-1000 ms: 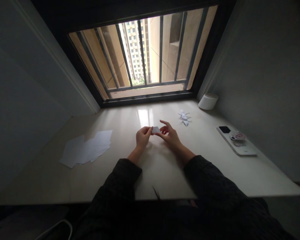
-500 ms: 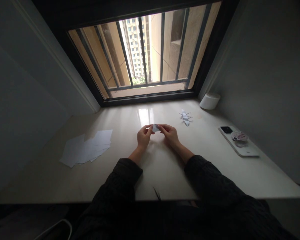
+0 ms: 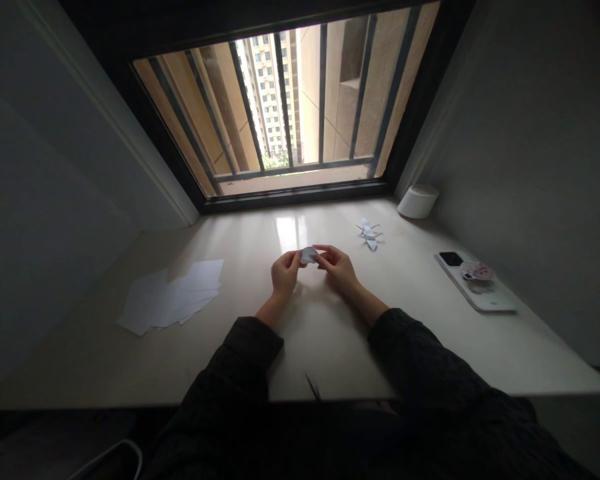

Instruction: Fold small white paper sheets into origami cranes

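While pinching a small folded piece of white paper (image 3: pixel 309 255) just above the glossy white desk (image 3: pixel 325 353): left hand (image 3: pixel 285 275) curled and nearly closed, thumb and fingers on the paper's left side; right hand (image 3: pixel 337 265) half open, fingertips on its right side. Paper held between both hands and off the surface, probably for steady control from two sides of a piece this small; exact folds too small to tell. Hands near the desk's middle, well back from the near edge and from the barred window (image 3: pixel 280 100). Origami crane (image 3: pixel 369 235) ahead and to the right, narrow gap from right hand. Loose white paper sheets (image 3: pixel 170 297) fanned out at left, wide gap from left hand. Scissors (image 3: pixel 313 388) at near desk edge, only blades in view. Phone in a white case (image 3: pixel 475 283) and white cylindrical container (image 3: pixel 418 202) far to the right, outside the hands' working area.
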Action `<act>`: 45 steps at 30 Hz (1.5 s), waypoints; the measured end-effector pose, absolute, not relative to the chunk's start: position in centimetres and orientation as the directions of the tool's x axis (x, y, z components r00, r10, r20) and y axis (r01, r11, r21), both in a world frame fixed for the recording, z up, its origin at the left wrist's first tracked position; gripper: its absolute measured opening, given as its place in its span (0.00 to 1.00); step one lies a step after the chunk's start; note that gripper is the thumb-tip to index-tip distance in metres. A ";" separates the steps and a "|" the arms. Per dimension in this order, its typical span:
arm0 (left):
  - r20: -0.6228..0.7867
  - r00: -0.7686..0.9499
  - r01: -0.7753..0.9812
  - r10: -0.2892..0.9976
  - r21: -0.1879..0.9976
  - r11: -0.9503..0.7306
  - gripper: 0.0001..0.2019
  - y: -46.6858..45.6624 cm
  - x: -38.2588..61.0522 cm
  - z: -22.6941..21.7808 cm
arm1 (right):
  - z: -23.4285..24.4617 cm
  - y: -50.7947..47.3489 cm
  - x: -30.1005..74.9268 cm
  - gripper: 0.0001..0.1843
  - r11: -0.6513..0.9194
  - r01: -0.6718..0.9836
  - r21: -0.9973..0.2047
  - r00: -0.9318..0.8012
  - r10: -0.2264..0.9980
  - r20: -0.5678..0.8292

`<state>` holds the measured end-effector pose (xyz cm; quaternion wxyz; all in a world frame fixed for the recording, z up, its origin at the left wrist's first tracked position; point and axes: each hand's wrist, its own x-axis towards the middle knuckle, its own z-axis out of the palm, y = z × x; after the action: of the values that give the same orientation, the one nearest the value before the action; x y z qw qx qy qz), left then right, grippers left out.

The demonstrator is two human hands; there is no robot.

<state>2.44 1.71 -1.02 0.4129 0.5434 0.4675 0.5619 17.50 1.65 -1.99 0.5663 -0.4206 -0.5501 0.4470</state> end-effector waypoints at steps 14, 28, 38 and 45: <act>0.180 -0.149 0.045 0.972 0.983 -0.175 0.16 1.7 2.3 -0.5 | -0.7 0.1 18.7 0.19 0.578 0.542 -0.609 -0.129 0.774 0.620; 0.215 0.035 0.025 0.976 0.976 -0.216 0.25 1.2 2.5 0.0 | -0.5 0.0 17.7 0.09 0.529 0.358 -0.769 0.077 0.804 0.589; 0.230 0.174 -0.133 0.957 0.969 -0.209 0.32 1.7 2.2 -0.1 | -0.6 -0.1 17.1 0.13 0.458 0.172 -0.872 0.055 0.880 0.472; 0.212 0.221 -0.117 0.952 0.975 -0.190 0.29 2.0 1.3 0.6 | -0.6 0.2 17.4 0.13 0.435 0.136 -0.890 0.043 0.895 0.444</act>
<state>1.26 1.98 0.56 0.5245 0.5792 0.3605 0.5095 17.42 0.20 -0.59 0.5863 -0.4219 -0.6113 0.3236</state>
